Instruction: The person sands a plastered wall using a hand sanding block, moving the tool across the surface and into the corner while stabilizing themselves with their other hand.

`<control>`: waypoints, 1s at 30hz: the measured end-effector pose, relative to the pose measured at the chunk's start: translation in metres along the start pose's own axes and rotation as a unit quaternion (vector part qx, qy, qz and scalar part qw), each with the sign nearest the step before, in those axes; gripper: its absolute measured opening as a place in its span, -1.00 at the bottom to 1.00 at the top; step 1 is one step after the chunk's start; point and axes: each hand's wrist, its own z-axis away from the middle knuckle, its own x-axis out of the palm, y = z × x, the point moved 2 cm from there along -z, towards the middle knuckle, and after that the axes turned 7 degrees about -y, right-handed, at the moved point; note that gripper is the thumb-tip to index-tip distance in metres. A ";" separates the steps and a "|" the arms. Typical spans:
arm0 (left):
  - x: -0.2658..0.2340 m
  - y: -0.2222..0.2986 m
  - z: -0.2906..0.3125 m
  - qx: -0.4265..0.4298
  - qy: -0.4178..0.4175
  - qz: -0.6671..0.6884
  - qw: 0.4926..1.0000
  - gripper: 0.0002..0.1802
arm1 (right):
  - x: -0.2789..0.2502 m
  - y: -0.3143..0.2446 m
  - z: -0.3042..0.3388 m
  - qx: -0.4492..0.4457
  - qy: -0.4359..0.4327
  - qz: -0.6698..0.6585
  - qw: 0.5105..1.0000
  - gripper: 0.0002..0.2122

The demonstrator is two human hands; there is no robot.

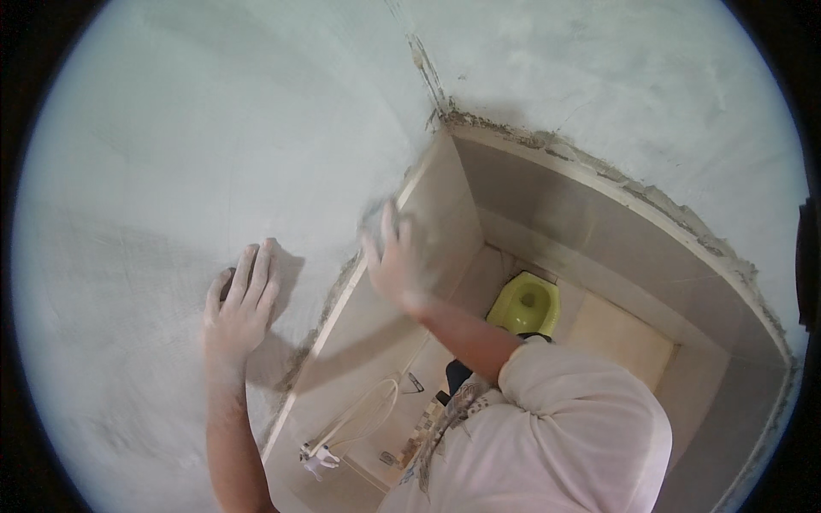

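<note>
Stretches away below as a pale floor (494,272), toward four o'clock from mid-view; bears, set directly into it, a yellow-green squat toilet (518,309), likewise at four o'clock.

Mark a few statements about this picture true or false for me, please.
1. A dark thing shows between the thumb and fingers of the left hand. True.
2. Both hands look sharp. False: the right hand is blurred.
3. The toilet shows to the right of the right hand. True.
4. The toilet is blue. False: it is yellow-green.
5. The left hand is over the toilet. False: it is at the grey wall.
</note>
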 end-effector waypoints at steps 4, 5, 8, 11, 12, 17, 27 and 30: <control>-0.008 -0.004 0.000 0.008 -0.033 0.034 0.999 -0.74 | -0.025 0.005 -0.035 -0.051 0.045 -0.008 0.998 -0.23; -0.006 -0.005 0.001 0.014 -0.033 0.022 0.999 -0.74 | -0.042 0.001 -0.066 0.014 0.044 -0.051 0.998 -0.22; -0.015 -0.008 -0.016 0.009 0.007 0.079 0.997 -0.74 | -0.079 0.007 -0.133 0.116 0.079 -0.105 0.984 -0.20; -0.026 -0.026 -0.051 0.064 -0.006 0.150 0.987 -0.69 | -0.065 0.003 -0.112 0.121 0.109 -0.119 0.980 -0.20; -0.031 -0.033 -0.063 0.064 -0.004 0.148 0.987 -0.69 | -0.049 -0.001 -0.083 0.092 0.094 -0.125 0.983 -0.22; -0.046 -0.058 -0.124 0.069 0.037 0.140 0.987 -0.60 | -0.043 0.014 -0.060 0.065 0.021 -0.096 0.993 -0.25; -0.042 -0.033 -0.171 0.026 0.027 0.112 0.993 -0.58 | -0.018 0.022 -0.051 0.028 0.154 -0.162 0.974 -0.28; -0.048 -0.036 -0.171 0.019 0.016 0.113 0.993 -0.52 | -0.020 0.016 -0.055 0.010 0.136 -0.143 0.980 -0.29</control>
